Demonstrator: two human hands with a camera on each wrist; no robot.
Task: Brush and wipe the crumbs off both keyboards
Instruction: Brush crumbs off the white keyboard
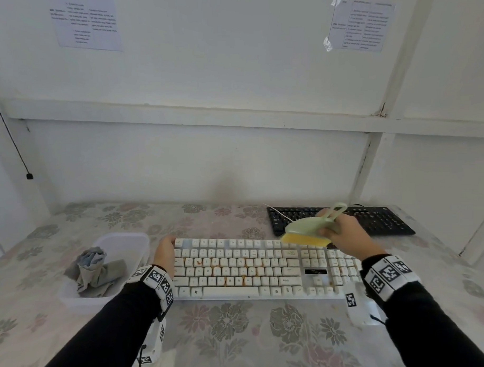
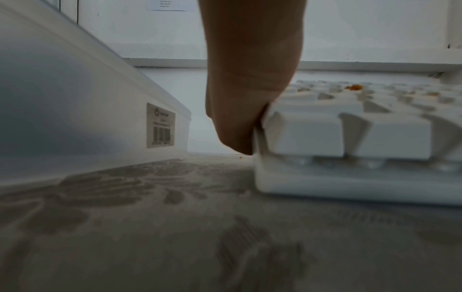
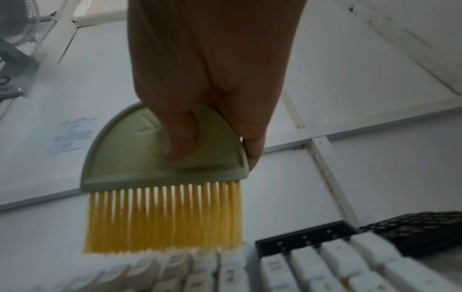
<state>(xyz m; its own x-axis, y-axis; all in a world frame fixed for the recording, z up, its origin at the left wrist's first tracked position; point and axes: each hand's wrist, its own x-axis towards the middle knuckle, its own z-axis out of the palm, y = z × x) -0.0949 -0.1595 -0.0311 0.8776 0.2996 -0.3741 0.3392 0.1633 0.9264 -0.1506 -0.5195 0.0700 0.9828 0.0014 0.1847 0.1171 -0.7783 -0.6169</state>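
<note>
Right hand gripped the green brush, fingers curled round its body, yellow bristles down at the far edge of the white keyboard, approx. over the top row. Left hand lay flat vs. the keyboard's left end, fingers straight. Orange crumbs sat among the mid keys. Black keyboard lay behind, at right. Tub w/ grey cloths stood just left.

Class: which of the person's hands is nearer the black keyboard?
Right. The right hand holds the brush just in front of the black keyboard; the left hand is far off, at the white keyboard's left end.
</note>
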